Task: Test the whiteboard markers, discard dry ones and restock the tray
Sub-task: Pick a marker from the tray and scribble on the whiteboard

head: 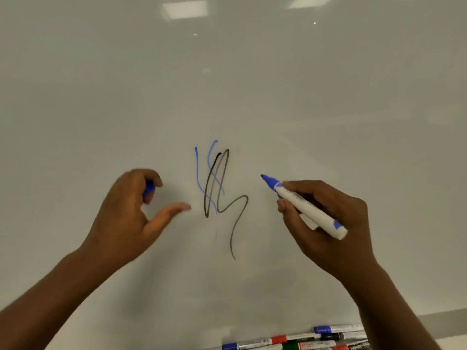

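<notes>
My right hand [328, 218] grips an uncapped blue whiteboard marker [307, 209], white-bodied, with its tip pointing up-left a short way right of the scribbles. My left hand [129, 210] pinches the blue cap [148, 189] between thumb and curled fingers, with one finger stretched toward the marks. On the whiteboard [227, 72] between my hands are thin blue lines [197, 170] and a black squiggle [222, 193] that trails down to the right. Several capped markers [303, 339] in blue, red, green and black lie along the bottom edge, below my right forearm.
The whiteboard fills nearly the whole view and reflects ceiling lights [185, 10] at the top. A grey strip [442, 322] shows at the lower right beyond the board's edge.
</notes>
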`<state>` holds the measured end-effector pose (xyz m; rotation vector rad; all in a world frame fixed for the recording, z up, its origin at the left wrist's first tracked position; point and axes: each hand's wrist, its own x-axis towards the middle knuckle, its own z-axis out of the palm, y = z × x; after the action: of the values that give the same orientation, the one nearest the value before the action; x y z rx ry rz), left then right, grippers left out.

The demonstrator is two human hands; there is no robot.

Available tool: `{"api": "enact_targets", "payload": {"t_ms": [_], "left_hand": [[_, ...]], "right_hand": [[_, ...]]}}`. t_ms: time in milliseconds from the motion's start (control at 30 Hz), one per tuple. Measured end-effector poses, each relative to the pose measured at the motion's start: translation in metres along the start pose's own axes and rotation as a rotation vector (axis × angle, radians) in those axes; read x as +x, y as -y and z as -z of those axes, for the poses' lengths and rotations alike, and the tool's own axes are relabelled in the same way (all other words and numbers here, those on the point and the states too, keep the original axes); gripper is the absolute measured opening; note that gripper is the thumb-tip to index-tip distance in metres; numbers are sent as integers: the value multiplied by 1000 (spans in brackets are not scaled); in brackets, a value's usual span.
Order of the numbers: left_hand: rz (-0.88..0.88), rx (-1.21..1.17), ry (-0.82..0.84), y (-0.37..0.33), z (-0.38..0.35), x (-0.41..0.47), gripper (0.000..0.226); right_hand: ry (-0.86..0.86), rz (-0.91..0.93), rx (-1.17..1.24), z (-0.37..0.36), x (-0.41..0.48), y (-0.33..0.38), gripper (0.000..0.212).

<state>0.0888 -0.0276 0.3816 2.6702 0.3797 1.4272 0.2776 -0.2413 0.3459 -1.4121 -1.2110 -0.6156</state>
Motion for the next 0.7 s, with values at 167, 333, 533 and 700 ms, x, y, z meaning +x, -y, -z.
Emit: {"api": "enact_targets", "payload": {"t_ms": [167, 333, 533, 700], "left_hand": [[-109, 173, -242, 20, -17, 42, 37], [-390, 412, -335, 53, -34, 47, 27], [-461, 396, -427, 63, -42, 45, 23], [-460, 370, -421, 65, -43, 44, 21]], "right_hand": [[-73, 61, -81, -30, 4, -20, 20], [213, 78, 0, -63, -66, -46, 23], [288, 153, -94, -58, -55, -49, 29], [-248, 97, -161, -39, 2, -39, 14]]}}
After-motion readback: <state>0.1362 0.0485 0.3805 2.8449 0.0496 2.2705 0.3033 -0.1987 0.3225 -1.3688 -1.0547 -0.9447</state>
